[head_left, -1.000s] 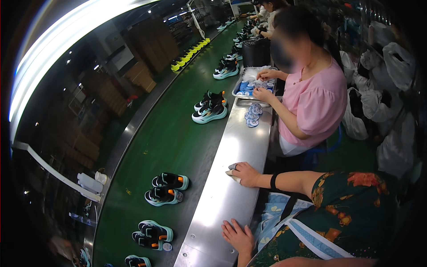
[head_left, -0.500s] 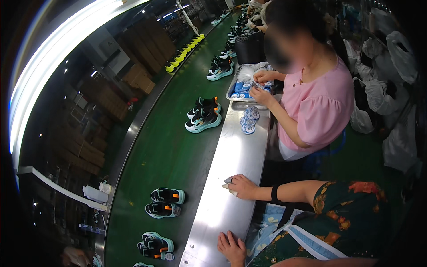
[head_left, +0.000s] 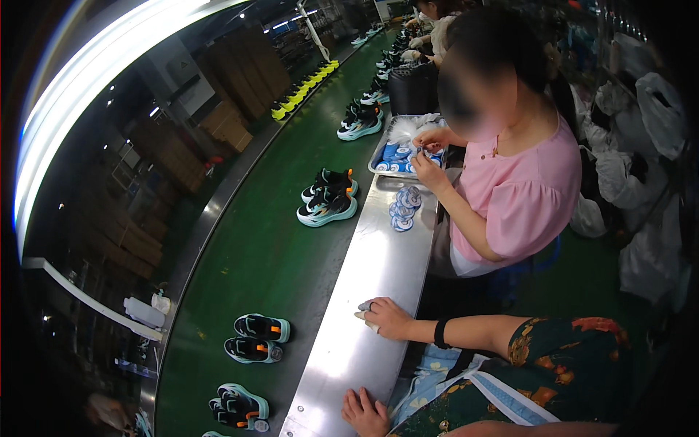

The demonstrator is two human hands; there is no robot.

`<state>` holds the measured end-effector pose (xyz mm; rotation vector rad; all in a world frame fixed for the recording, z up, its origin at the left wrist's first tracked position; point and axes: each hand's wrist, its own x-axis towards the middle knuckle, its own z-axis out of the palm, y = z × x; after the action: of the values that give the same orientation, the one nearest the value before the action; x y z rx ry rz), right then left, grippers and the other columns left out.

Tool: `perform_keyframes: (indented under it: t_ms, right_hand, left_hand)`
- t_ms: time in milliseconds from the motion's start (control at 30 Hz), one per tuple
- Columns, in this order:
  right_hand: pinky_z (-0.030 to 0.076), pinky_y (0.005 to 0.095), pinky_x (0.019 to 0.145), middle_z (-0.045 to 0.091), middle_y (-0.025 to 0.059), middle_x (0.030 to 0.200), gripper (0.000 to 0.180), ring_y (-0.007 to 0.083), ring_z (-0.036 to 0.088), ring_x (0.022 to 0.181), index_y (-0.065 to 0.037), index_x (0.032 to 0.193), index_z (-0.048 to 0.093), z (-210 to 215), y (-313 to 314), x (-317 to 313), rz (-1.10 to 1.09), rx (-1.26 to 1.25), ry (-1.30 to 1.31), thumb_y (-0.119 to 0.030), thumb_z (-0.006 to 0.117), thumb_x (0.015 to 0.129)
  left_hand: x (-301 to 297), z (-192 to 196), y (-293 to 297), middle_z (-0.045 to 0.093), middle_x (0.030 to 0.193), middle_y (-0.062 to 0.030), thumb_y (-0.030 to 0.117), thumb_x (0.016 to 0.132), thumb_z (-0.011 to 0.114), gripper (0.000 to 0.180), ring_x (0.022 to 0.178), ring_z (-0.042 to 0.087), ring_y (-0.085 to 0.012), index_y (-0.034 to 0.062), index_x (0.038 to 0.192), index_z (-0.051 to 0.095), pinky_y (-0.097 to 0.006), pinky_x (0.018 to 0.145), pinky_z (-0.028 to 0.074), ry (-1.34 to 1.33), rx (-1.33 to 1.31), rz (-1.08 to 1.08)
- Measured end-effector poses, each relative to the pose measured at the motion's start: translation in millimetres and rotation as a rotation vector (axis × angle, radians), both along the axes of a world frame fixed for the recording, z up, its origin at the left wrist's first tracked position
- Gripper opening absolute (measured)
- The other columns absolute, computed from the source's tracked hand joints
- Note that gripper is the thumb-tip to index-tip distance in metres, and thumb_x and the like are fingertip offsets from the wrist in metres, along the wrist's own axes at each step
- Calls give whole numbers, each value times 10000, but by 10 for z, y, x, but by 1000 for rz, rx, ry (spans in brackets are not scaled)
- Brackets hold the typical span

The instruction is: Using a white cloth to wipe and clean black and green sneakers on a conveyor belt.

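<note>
My right hand (head_left: 386, 318), a dark band at its wrist, rests on the metal bench (head_left: 353, 342). Its thumb and a finger wear pale and grey fingertip covers; they look apart, and I see nothing between them. Lower down, my left hand (head_left: 365, 414) lies on the bench's near edge, empty, with fingers spread. Beyond the bench, a pair of black and pale-blue sneakers (head_left: 256, 339) with orange tabs stands on the green conveyor belt (head_left: 211, 291). Another pair (head_left: 239, 408) is nearer to me. Round tags show beside both pairs.
A co-worker in a pink top (head_left: 528, 175) handles a small piece over a tray (head_left: 384, 175) of blue-and-white round tags. More tags (head_left: 404, 207) lie on the bench. Further sneakers (head_left: 325, 198) line the belt. Yellow shoes (head_left: 302, 91) and a white bottle (head_left: 144, 312) are on the far side.
The whole view has shifted, so the bench, shoes and my hands appear lower and further left. Both my hands keep resting on the bench. The co-worker's hands stay over the tray.
</note>
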<state>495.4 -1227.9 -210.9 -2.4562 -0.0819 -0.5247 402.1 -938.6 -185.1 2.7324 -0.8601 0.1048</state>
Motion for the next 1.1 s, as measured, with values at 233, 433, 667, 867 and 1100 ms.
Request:
perform_keyframes:
  t_ms: [233, 433, 667, 867, 1100]
  right_hand:
    - [359, 408, 979, 580, 116, 1068, 360, 280, 492, 1089, -65, 1204, 587, 42, -45, 17, 5, -60, 23, -96, 568, 846]
    - [362, 406, 973, 576, 120, 1036, 362, 290, 496, 1067, -61, 1196, 587, -35, -113, 16, 0, -92, -27, -86, 569, 835]
    - [366, 407, 969, 575, 130, 1036, 361, 299, 505, 1049, -68, 1205, 585, 18, -61, 39, 15, -121, -70, -84, 545, 846]
    - [372, 411, 957, 578, 142, 1027, 360, 322, 511, 1048, -85, 1183, 600, -7, -71, 45, 39, -130, -23, -83, 555, 826]
    - [377, 415, 940, 579, 140, 1019, 369, 331, 514, 1038, -100, 1171, 606, 37, -36, 19, 3, -122, -23, -78, 566, 805]
  left_hand:
    - [13, -1, -76, 426, 1371, -257, 301, 866, 583, 543, 1256, 391, -444, 68, 1345, 479, -548, 1043, 315, -35, 10, 15]
    - [30, 50, -172, 434, 1357, -272, 272, 812, 584, 515, 1239, 394, -444, 31, 1265, 539, -560, 997, 298, -48, -20, 10]
    - [22, 79, -143, 449, 1351, -257, 265, 801, 589, 509, 1240, 409, -430, 47, 1258, 549, -548, 1000, 298, -45, -77, 43]
    - [2, 59, -135, 457, 1350, -243, 272, 788, 606, 512, 1244, 413, -412, 63, 1254, 559, -543, 1007, 293, -37, -117, 70]
    - [16, 87, -85, 462, 1345, -237, 280, 776, 618, 508, 1254, 400, -402, 68, 1237, 580, -536, 1025, 284, -23, -134, 57]
